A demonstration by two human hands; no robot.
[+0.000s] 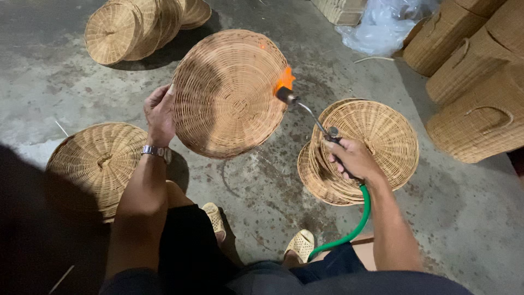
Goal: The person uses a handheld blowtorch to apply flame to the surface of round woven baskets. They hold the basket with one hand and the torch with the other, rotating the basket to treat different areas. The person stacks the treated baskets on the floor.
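Note:
My left hand (159, 113) grips the left rim of a round woven wicker tray (226, 95), held up tilted above the concrete floor. My right hand (353, 158) holds a gas torch (305, 112) with a thin metal neck and a green hose (349, 232) running back toward me. An orange flame (284, 81) burns at the torch tip, right against the tray's right edge. A metal watch sits on my left wrist.
A stack of wicker trays (376, 139) lies under my right hand. Another stack (95, 164) rests at the left, and more lean at the top left (131, 27). Tall wicker baskets with handles (480, 117) stand at the right, near a plastic bag (382, 22).

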